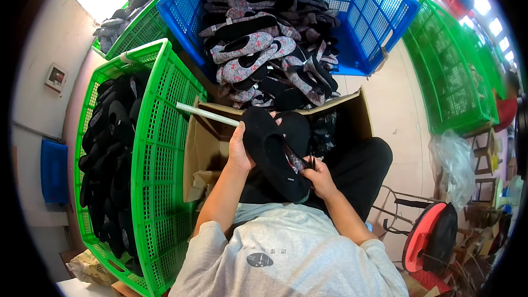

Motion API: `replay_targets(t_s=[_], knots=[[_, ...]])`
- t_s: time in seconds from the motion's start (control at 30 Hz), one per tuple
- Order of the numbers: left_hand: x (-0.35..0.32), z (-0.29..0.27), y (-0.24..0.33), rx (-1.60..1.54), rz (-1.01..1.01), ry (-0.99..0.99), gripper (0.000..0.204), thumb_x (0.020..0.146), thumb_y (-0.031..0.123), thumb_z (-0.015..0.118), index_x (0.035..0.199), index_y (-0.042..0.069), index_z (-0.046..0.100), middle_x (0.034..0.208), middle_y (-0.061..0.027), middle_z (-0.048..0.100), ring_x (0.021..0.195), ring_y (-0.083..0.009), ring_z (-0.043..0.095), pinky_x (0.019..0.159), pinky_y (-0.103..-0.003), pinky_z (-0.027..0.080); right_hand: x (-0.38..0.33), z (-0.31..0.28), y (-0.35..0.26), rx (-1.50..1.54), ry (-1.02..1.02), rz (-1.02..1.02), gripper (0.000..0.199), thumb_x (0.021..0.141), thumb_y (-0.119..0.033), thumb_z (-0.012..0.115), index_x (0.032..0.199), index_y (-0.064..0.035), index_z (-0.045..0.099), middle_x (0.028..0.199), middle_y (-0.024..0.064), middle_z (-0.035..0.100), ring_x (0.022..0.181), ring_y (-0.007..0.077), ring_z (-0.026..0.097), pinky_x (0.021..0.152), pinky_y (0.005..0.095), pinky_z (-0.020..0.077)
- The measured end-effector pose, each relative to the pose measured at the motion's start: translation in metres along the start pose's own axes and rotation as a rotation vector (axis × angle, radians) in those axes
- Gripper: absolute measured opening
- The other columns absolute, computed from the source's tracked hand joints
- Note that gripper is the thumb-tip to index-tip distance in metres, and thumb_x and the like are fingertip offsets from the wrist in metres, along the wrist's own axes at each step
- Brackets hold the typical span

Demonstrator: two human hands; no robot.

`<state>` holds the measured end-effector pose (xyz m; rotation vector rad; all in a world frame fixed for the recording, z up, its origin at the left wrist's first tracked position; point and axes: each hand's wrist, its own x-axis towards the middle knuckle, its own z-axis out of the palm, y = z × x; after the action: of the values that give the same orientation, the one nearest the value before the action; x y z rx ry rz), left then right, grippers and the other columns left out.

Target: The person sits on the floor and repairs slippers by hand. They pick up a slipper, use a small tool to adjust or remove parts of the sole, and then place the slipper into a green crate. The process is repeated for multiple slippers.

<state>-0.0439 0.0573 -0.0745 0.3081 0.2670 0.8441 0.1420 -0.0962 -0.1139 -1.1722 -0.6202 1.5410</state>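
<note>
My left hand [240, 151] is closed around a black slipper [268, 151], held over my lap with its heel toward me. A second black slipper [297, 132] lies behind it, and fingertips of that hand show between the two. My right hand [320, 180] is closed at the near slipper's opening, where a patterned lining shows. A small dark pointed tool [312, 161] sticks up from its fingers; its kind is unclear. Beside my left thumb, a pale rod [206, 113] reaches out over the cardboard box [360, 113]; its near end is hidden.
Ahead stands a blue crate [379, 16] with a heap of grey floral slippers [247, 47] spilling forward. A green crate [165, 159] of black slippers [113, 132] is at my left. To the right are another green crate [451, 71], clear plastic [454, 159] and a red-and-black seat [426, 236].
</note>
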Motion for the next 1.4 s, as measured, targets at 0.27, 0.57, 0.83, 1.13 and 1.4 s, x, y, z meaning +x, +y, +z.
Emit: replay_targets(t_s=[0.27,0.57,0.83,1.13,1.4], knots=[[0.001,0.006,0.001,0.079,0.108,0.078,0.071,0.081,0.026,0.066,0.146,0.013,0.040,0.111,-0.0108,0.062,0.102,-0.0286,0.062,0.095,-0.049,0.050,-0.003,0.014,-0.014,0.038,0.010,-0.013,0.017,0.090,-0.013,0.062,0.106,-0.0083,0.062,0.073,-0.0063,0.055,0.049,0.0023,0.040,0.044,0.0183,0.0274],[-0.002,0.006,0.007,0.220,0.146,0.264,0.057,0.083,0.008,0.066,0.137,0.010,0.048,0.096,-0.0063,0.063,0.087,-0.0221,0.065,0.080,-0.039,0.056,0.000,-0.015,-0.029,0.136,-0.032,-0.311,0.025,0.097,-0.014,0.056,0.118,0.0003,0.056,0.112,0.0136,0.066,0.094,0.0145,0.066,0.056,0.0159,0.0464],[0.000,-0.001,0.003,0.192,0.122,0.323,0.051,0.084,0.009,0.066,0.133,0.010,0.051,0.095,-0.0070,0.065,0.085,-0.0213,0.066,0.078,-0.038,0.057,-0.009,0.018,-0.064,-0.484,-0.434,-0.307,0.036,0.092,-0.016,0.069,0.126,-0.0040,0.060,0.104,0.0004,0.064,0.080,0.0044,0.049,0.071,0.0213,0.0423],[0.000,-0.019,0.006,0.183,0.181,0.485,0.027,0.087,0.017,0.065,0.113,0.013,0.059,0.099,-0.0065,0.067,0.089,-0.0219,0.065,0.081,-0.039,0.055,-0.007,0.008,-0.038,-0.292,-0.063,-0.505,0.017,0.094,-0.008,0.065,0.109,-0.0024,0.066,0.101,0.0017,0.065,0.089,0.0068,0.057,0.079,0.0216,0.0456],[0.002,-0.001,-0.012,0.304,0.308,0.600,0.030,0.087,0.007,0.064,0.114,0.015,0.053,0.096,-0.0062,0.061,0.087,-0.0193,0.062,0.076,-0.035,0.055,0.003,0.010,-0.034,0.033,0.322,-0.478,0.015,0.093,-0.009,0.067,0.106,-0.0014,0.064,0.097,-0.0014,0.062,0.088,0.0057,0.054,0.083,0.0204,0.0423]])
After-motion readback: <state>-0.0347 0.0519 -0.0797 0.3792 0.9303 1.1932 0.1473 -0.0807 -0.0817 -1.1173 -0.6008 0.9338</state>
